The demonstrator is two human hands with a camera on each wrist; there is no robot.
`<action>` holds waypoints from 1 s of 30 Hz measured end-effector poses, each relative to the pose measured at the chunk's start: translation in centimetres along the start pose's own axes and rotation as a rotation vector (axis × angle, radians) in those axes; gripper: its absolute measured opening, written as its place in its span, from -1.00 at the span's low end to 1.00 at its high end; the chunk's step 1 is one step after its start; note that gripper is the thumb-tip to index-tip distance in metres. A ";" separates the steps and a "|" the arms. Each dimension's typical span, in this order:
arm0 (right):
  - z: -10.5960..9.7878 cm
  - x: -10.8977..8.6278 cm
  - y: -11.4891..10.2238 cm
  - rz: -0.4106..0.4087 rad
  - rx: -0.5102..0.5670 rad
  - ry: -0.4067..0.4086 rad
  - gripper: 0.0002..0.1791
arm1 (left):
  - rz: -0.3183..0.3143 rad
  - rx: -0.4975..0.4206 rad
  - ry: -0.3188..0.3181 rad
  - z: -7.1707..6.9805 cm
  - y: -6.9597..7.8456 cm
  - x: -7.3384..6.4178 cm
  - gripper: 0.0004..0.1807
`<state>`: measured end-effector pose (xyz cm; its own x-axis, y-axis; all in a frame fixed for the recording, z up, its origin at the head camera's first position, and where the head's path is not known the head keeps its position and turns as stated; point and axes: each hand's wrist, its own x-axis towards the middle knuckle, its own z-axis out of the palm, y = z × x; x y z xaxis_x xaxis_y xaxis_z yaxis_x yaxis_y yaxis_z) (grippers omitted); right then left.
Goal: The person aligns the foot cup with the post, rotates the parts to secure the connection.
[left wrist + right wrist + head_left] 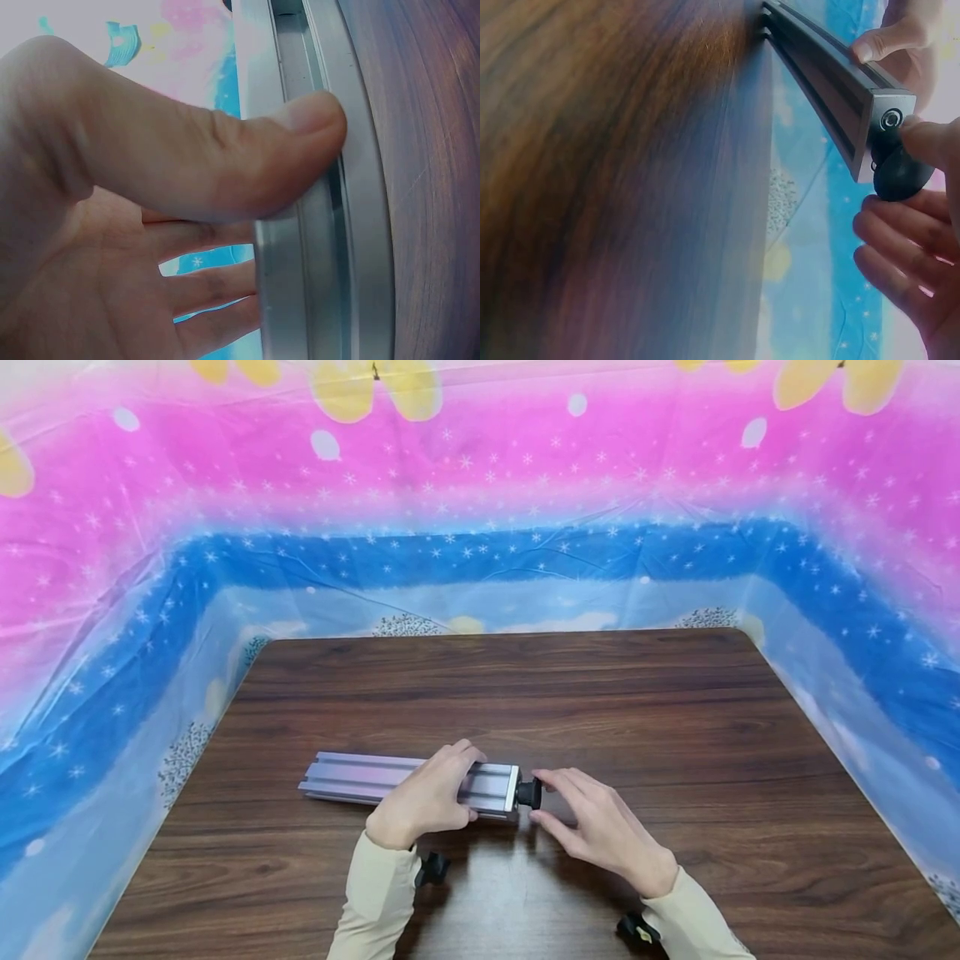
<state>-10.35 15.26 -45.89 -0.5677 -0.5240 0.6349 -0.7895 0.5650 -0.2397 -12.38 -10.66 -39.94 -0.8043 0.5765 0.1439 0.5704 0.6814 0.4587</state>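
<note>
A silver aluminium profile (pixel 360 774) with long slots lies crosswise on the table. My left hand (pixel 427 797) grips it towards its right end, the thumb along the near slotted side and the other fingers over the far side. In the left wrist view the thumb presses on the profile (pixel 322 300). At the right end is a pale end plate (pixel 513 789), from which a round black knob-like foot (pixel 531 793) sticks out. My right hand (pixel 600 827) pinches this foot between thumb and forefinger; in the right wrist view the other fingers are spread below it.
The dark wood-grain table (pixel 525 693) extends around both hands. A printed pink and blue cloth (pixel 480 552) hangs behind it and along both sides. A black wrist device (pixel 432 868) sits at the left cuff, and another black device (pixel 637 929) at the right cuff.
</note>
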 end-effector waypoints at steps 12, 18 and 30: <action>0.4 0.4 -0.4 0.156 -0.092 -0.043 -0.65 | -0.011 -0.016 -0.001 0.0 0.1 0.0 -0.39; 0.0 0.1 -0.3 0.101 0.018 -0.041 -0.43 | -0.006 -0.017 -0.008 -0.2 0.1 -0.1 -0.39; -0.1 0.3 -0.1 -0.141 -0.016 0.032 -0.36 | -0.024 -0.032 -0.017 -0.3 0.0 -0.1 -0.37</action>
<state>-10.43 15.09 -45.56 -0.4431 -0.5787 0.6847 -0.8571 0.4973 -0.1345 -12.39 -10.85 -39.75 -0.8147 0.5678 0.1175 0.5450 0.6806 0.4897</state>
